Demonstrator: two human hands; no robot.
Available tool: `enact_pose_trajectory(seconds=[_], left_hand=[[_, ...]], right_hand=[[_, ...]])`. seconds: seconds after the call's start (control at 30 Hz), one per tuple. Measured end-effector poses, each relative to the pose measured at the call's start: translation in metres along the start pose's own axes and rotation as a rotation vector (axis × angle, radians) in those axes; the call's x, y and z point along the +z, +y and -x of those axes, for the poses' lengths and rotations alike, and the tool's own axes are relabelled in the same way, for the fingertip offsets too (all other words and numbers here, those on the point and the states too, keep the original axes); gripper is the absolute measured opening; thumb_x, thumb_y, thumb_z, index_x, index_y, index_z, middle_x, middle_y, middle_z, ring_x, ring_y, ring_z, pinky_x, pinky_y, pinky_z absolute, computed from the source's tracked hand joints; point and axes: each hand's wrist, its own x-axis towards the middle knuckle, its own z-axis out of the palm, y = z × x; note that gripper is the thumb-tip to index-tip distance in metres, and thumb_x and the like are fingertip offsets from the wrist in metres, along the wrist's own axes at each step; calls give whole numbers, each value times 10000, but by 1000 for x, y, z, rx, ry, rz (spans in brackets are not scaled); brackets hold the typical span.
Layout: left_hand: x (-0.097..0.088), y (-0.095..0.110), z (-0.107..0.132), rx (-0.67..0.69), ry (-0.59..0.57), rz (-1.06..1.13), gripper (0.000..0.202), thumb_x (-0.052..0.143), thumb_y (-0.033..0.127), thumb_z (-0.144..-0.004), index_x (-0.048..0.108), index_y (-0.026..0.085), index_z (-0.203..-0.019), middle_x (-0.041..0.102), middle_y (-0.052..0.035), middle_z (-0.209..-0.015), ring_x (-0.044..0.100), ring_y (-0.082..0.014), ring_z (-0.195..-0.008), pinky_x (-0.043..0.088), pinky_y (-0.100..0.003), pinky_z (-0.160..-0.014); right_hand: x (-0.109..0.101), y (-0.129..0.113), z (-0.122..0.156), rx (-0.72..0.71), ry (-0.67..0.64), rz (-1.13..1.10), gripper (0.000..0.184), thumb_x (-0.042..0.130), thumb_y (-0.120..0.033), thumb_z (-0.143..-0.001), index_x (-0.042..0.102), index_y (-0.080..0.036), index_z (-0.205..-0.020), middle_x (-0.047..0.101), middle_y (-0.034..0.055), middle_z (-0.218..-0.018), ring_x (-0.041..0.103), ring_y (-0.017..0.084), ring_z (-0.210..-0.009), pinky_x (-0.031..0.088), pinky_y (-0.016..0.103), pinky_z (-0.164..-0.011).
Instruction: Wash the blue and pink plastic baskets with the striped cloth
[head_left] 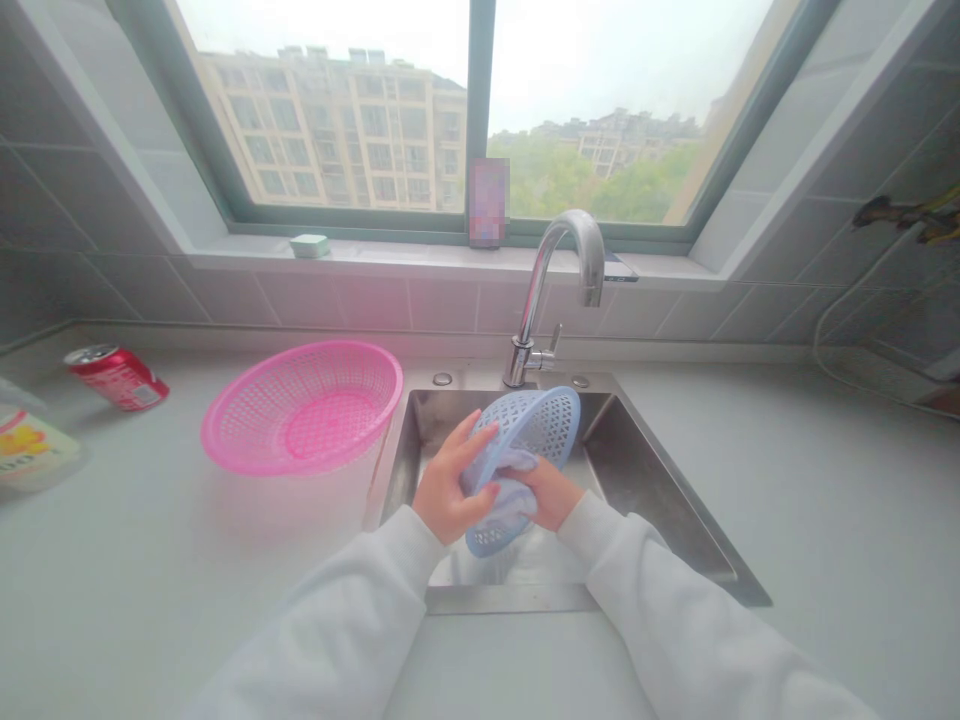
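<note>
A blue plastic basket (551,425) with a holed wall is held tilted on its side over the sink (660,490). My left hand (454,480) grips it from the left, thumb and fingers spread around the rim. In my right hand (551,490) is a pale, bunched cloth (510,505), pressed against the basket. The right fingertips are partly hidden by the cloth and the basket. Behind them rises a chrome faucet (536,290), its spout above the sink; no water stream shows.
On the counter left of the sink rests a pink basket (304,465). Farther left are a red can (120,378) lying on its side and a partly visible container (34,445). The windowsill bears a small green box (309,246) and a pinkish upright item (489,200).
</note>
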Motion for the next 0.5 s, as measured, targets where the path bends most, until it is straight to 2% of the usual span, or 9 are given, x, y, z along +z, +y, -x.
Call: enact_pose_trajectory(seconds=[0.1,0.17,0.27,0.33,0.5], left_hand=[[1,0,0,37,17,-4,715,693,263,-759,632,255,-1471,462,-114,-1665,426,-377,-1546,350,-549,-1276],[1,-2,0,34,26,-11,711,694,260,-755,640,258,-1464,476,-112,-1656,435,-375,-1540,362,-547,-1271],[-1,-4,2,18,12,-23,707,719,268,-746,654,270,-1450,494,-105,-1644,461,-380,-1523,378,-548,-1263],[-2,-4,2,33,0,-18,695,726,269,-747,665,274,-1439,495,-103,-1643,474,-388,-1511,380,-551,-1263],[-1,-3,2,127,17,17,669,698,246,-773,666,271,-1440,433,-99,-1682,456,-386,-1524,382,-535,-1265]], right_hand=[[5,-4,-1,3,-18,-75,268,812,-404,-798,774,-260,-1020,798,40,-983,752,238,-957,608,380,-900],[4,-5,-4,-24,-64,53,273,832,-364,-777,778,-256,-1022,800,40,-1008,740,251,-1012,593,413,-964],[-2,-3,-8,-64,-132,358,289,882,-294,-716,792,-245,-986,802,45,-1015,707,285,-1085,498,514,-1123],[-4,-2,-7,-55,-130,435,303,907,-279,-682,795,-238,-961,798,48,-988,704,298,-1077,470,549,-1147],[0,-4,0,-35,-15,37,333,805,-420,-812,761,-238,-1087,787,58,-1060,747,277,-1022,576,503,-1027]])
